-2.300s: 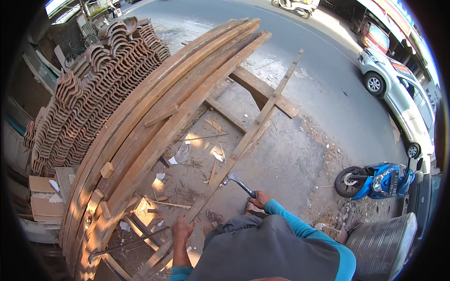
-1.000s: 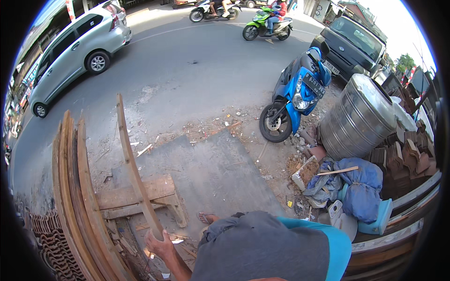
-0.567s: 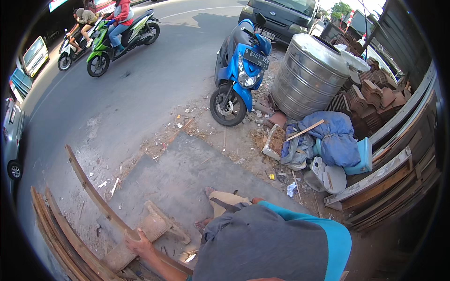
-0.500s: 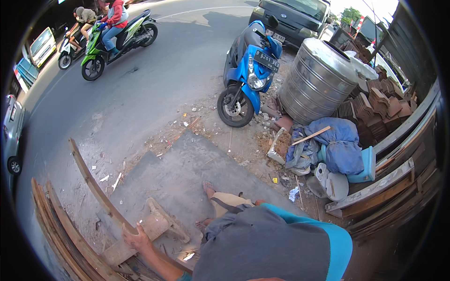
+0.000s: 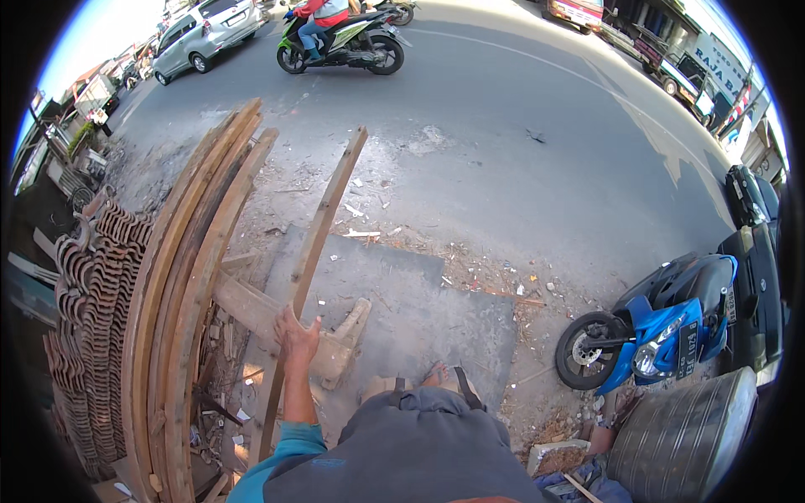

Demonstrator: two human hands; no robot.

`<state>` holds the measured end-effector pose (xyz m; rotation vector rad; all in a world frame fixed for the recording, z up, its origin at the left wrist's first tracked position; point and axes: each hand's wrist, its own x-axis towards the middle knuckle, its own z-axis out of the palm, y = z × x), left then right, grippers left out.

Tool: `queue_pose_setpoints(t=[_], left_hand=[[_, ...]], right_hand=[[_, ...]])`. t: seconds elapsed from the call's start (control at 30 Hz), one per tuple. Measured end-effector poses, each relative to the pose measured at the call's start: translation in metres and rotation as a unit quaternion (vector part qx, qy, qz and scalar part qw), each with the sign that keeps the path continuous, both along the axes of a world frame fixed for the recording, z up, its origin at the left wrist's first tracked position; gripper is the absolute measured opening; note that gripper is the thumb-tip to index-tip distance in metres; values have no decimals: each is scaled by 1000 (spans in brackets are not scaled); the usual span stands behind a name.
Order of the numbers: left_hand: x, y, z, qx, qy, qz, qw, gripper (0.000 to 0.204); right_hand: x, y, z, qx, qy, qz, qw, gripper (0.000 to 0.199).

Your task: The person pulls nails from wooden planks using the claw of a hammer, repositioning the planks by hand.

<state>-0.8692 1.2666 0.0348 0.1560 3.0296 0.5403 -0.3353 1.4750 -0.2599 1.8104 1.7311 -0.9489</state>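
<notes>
My left hand (image 5: 295, 334), fingers spread, rests flat on a long wooden batten (image 5: 312, 260) whose long axis runs from near me away toward the road (image 5: 520, 109). I cannot see my right hand. Curved planks (image 5: 180, 285) lie just left; a blue scooter (image 5: 662, 323) stands well right.

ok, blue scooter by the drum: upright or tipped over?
Upright. The blue scooter stands on its wheels beside the metal drum, front wheel on the ground.

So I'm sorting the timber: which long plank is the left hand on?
The left hand rests on the lone straight plank, lying apart from the stacked planks to its left.
</notes>
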Motion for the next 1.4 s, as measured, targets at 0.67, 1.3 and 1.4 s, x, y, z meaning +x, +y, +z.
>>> queue_pose_setpoints(t=[0.67, 1.3, 1.4], left_hand=[[-148, 116, -17, 77, 44, 8, 996, 85], [-220, 160, -43, -41, -124, 72, 989, 64], [-225, 159, -27, -39, -142, 115, 982, 63]], right_hand=[[-352, 250, 248, -73, 409, -13, 910, 29], [-626, 287, 270, 59, 388, 477, 786, 33], [-670, 278, 284, 51, 438, 549, 710, 32]])
